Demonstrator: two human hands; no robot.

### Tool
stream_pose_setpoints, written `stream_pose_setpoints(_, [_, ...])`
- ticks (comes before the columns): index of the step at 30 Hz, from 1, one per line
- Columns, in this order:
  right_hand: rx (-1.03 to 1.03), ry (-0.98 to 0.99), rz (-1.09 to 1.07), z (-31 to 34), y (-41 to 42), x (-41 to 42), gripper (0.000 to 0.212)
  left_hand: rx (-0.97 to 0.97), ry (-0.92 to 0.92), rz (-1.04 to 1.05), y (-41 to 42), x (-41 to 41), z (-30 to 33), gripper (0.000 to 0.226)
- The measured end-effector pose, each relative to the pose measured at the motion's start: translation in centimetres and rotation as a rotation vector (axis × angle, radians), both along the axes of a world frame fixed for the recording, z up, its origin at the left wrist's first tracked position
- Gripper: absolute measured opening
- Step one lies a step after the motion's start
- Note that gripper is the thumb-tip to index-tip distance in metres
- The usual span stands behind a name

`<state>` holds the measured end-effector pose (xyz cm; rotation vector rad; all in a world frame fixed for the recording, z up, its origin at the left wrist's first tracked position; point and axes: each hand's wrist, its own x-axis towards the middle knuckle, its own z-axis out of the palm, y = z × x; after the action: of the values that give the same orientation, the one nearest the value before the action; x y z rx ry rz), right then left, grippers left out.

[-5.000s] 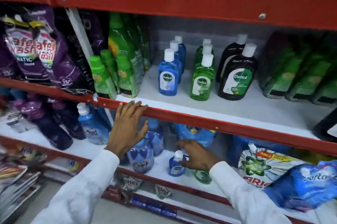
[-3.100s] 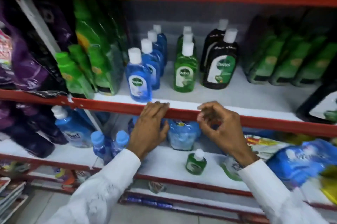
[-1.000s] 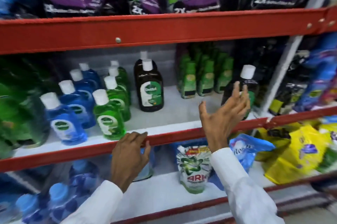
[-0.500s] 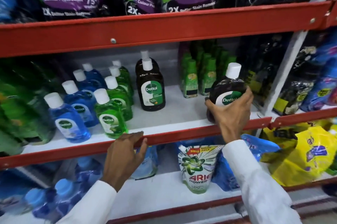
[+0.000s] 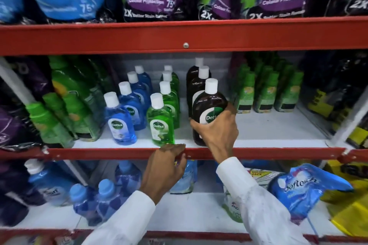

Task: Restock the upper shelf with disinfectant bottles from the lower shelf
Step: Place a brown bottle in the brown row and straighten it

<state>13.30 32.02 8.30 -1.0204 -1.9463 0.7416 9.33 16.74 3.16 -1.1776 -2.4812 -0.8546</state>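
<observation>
Head view: right hand [image 5: 217,133] wraps the brown bottle [image 5: 209,103], upright, fronting its row on the upper shelf [image 5: 278,127]; left hand [image 5: 163,167] hooks the lip [image 5: 278,153], likely bracing.

Bare shelf floor [image 5: 268,129] between brown bottles [image 5: 207,105] and green bottles [image 5: 266,93].

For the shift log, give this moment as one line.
right hand grips brown Dettol bottle | left hand holds red shelf edge
</observation>
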Motion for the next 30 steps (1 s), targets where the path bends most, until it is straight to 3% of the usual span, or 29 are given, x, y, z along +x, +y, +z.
stream_pose_setpoints(5, [0.018, -0.022, 0.052, -0.7, 0.0, 0.3, 0.113, -0.009, -0.012, 0.042, 0.4, 0.2, 0.8, 0.020])
stream_pose_setpoints(9, [-0.025, -0.041, 0.274, -2.0, 2.7, 2.4, 0.120, 0.025, -0.069, 0.079, 1.7, -0.3, 1.5, 0.027])
stream_pose_setpoints(13, [-0.162, -0.157, 0.516, -2.9, 7.0, 4.4, 0.094, 0.092, -0.184, 0.019, 4.0, -1.1, 1.5, 0.049])
stream_pose_setpoints(16, [-0.115, -0.147, 0.541, -3.5, 7.9, 4.5, 0.059, 0.140, -0.243, -0.022, 5.3, -1.3, 1.6, 0.040])
stream_pose_setpoints(18, [-0.093, -0.113, 0.536, -3.9, 8.0, 4.3, 0.049, 0.165, -0.266, -0.012, 5.7, -1.4, 1.5, 0.037])
stream_pose_setpoints(30, [-0.160, -0.027, 0.522, -4.3, 8.0, 4.4, 0.050, 0.232, -0.282, 0.016, 6.1, -1.6, 0.7, 0.027])
